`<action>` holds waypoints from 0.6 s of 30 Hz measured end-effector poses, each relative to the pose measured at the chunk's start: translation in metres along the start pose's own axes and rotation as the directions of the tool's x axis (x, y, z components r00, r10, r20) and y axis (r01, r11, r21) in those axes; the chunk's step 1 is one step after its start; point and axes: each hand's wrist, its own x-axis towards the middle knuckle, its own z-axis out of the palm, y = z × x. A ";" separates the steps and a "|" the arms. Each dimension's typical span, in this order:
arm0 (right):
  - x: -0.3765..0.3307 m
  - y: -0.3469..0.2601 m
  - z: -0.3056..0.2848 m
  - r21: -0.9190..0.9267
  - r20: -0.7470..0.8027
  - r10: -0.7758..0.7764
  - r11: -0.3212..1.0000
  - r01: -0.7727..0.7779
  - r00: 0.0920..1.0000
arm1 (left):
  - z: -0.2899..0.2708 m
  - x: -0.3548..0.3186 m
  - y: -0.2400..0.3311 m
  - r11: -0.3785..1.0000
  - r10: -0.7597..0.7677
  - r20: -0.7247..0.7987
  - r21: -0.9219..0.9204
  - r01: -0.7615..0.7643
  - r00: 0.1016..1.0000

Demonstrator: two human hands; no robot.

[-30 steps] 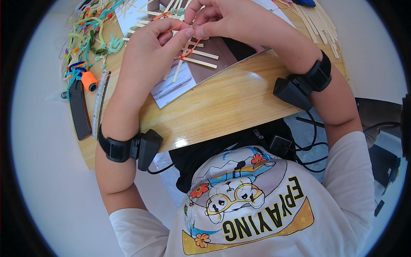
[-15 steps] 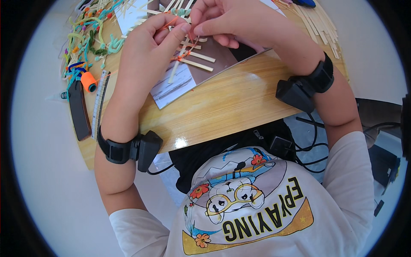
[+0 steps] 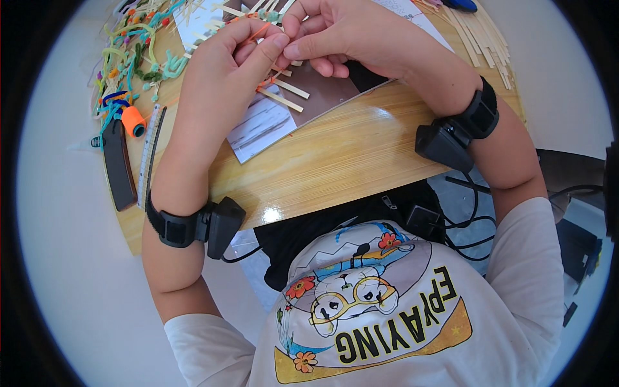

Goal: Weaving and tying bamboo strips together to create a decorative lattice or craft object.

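My left hand [image 3: 225, 61] and my right hand [image 3: 348, 35] meet fingertip to fingertip at the far edge of the wooden table [image 3: 335, 161]. Both pinch a thin orange strand [image 3: 258, 32] that runs among light wooden sticks [image 3: 284, 97]. The sticks lie on a brown card [image 3: 329, 90] over a white sheet of paper [image 3: 258, 126]. My fingers hide most of the strand and where it sits on the sticks. A black band with a small box is strapped on each wrist.
A heap of coloured fuzzy strands [image 3: 132, 58] lies at the far left, with an orange-capped tube [image 3: 133, 120], a ruler [image 3: 149, 155] and a flat black bar [image 3: 119, 164] beside it. A bundle of long sticks [image 3: 483, 35] lies at the far right. Black cables hang below the table edge.
Both hands have drawn a little closer together, and the thumbs and forefingers now press together on the orange strand. The sticks on the card have hardly moved.
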 end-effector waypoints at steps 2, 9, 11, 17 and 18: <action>-0.001 -0.004 0.002 -0.044 -0.031 0.012 0.999 -0.014 0.999 | 0.001 0.001 -0.001 0.998 -0.012 -0.006 -0.054 0.012 1.000; -0.007 -0.016 0.003 -0.177 -0.045 0.073 0.981 -0.079 0.996 | -0.008 0.001 -0.001 0.992 -0.004 -0.052 0.127 0.011 0.999; -0.003 -0.011 0.005 -0.198 -0.089 0.086 0.975 -0.102 0.992 | -0.008 0.002 -0.004 0.991 0.017 -0.058 0.134 -0.009 0.998; -0.004 -0.008 0.005 -0.086 -0.099 0.059 0.994 -0.068 0.993 | -0.004 0.001 -0.001 0.998 0.054 -0.045 0.026 -0.053 0.997; -0.002 -0.006 0.004 -0.043 -0.100 0.022 0.999 -0.026 0.995 | -0.003 0.001 0.000 0.998 0.055 -0.045 0.026 -0.054 0.997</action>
